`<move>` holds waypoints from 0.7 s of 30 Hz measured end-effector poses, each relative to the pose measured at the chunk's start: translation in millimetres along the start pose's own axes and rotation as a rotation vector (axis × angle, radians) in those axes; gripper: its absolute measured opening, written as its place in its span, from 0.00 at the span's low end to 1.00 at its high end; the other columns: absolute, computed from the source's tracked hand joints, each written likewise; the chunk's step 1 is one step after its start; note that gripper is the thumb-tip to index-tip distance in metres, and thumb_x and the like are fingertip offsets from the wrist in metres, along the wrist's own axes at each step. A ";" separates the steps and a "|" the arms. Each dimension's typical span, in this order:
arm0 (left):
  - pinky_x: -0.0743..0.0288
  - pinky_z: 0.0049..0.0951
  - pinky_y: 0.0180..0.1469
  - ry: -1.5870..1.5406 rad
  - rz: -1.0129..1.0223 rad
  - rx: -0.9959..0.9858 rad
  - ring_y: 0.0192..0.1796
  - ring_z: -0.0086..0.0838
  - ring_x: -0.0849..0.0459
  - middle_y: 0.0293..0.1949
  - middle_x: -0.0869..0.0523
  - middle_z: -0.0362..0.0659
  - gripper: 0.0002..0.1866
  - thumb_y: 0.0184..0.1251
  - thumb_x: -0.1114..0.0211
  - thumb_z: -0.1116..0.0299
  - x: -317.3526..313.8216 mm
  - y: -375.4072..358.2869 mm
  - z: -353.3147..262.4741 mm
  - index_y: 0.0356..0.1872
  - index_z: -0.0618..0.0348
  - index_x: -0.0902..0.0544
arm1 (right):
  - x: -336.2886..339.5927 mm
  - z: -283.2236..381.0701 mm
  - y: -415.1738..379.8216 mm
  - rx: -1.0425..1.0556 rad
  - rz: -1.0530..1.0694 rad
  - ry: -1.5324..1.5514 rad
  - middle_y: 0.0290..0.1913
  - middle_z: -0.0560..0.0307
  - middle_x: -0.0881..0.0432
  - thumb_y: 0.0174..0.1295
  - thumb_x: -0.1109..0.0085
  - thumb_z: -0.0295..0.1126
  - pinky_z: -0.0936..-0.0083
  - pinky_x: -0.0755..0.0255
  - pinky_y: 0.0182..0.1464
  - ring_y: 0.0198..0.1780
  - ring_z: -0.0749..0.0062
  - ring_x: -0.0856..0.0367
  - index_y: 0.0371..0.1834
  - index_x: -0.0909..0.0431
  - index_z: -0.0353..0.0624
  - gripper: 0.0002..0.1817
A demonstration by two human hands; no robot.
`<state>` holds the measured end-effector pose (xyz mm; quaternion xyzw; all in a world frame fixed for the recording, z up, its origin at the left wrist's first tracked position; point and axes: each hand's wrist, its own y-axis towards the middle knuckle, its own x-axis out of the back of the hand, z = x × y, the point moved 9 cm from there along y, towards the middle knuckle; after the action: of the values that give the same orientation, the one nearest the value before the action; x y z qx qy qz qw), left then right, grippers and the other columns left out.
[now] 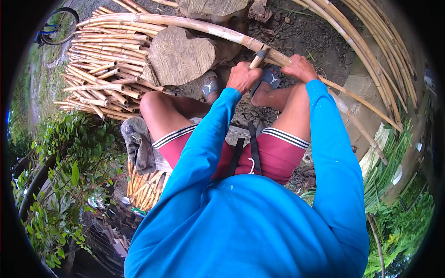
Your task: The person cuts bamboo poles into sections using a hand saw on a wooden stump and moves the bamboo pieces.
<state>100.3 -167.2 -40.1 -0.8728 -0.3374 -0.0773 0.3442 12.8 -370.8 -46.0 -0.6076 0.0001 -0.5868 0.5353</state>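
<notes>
My left hand (243, 77) is closed around the short wooden handle (255, 61) of a tool. A dark collar or head (261, 53) on this tool meets a long bamboo pole (218, 32); whether it has a blade cannot be made out. My right hand (300, 68) wraps the same pole to the right of the tool. The pole runs in a curve from upper left, across a cut log (181, 56), toward my right hand. Both hands are out beyond my knees, above my sandalled feet.
A large stack of cut bamboo (104, 65) lies left of the log. Long bamboo poles (366, 51) curve along the right side. A grey cloth (139, 143) hangs beside my left thigh. Leafy plants (69, 171) stand at lower left, and a bicycle wheel (74, 28) shows at upper left.
</notes>
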 end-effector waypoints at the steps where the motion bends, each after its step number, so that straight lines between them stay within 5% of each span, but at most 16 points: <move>1: 0.28 0.34 0.27 0.056 -0.031 -0.038 0.22 0.30 0.21 0.21 0.19 0.46 0.20 0.52 0.37 0.55 0.8 2.6 -2.7 0.31 0.68 0.19 | -1.9 1.0 -0.4 0.001 0.008 0.012 0.49 0.36 0.15 0.37 0.31 0.50 0.56 0.24 0.56 0.53 0.41 0.17 0.45 0.14 0.40 0.32; 13: 0.24 0.39 0.32 0.020 -0.036 0.061 0.26 0.36 0.17 0.23 0.16 0.51 0.24 0.54 0.37 0.53 6.6 -24.0 35.5 0.35 0.70 0.17 | -3.3 -0.9 4.4 -0.026 0.016 -0.032 0.50 0.36 0.15 0.38 0.32 0.49 0.56 0.24 0.57 0.54 0.43 0.17 0.47 0.13 0.42 0.31; 19: 0.21 0.47 0.43 0.134 -0.004 0.037 0.39 0.57 0.14 0.30 0.16 0.65 0.28 0.55 0.40 0.48 4.7 9.8 15.6 0.34 0.72 0.17 | -10.8 -8.6 13.7 -0.007 0.013 -0.027 0.51 0.37 0.16 0.40 0.33 0.51 0.56 0.25 0.59 0.56 0.43 0.18 0.48 0.14 0.44 0.32; 21: 0.21 0.48 0.48 0.327 0.056 0.020 0.46 0.59 0.15 0.38 0.16 0.68 0.23 0.56 0.40 0.54 3.9 -23.9 44.7 0.40 0.67 0.16 | -22.1 -8.8 7.0 0.001 0.040 -0.024 0.51 0.37 0.16 0.40 0.33 0.51 0.56 0.25 0.59 0.56 0.43 0.18 0.48 0.14 0.44 0.32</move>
<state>83.6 -123.1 -59.2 -0.8542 -0.2531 -0.2055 0.4050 4.0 -365.6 -68.6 -0.6140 0.0054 -0.5688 0.5472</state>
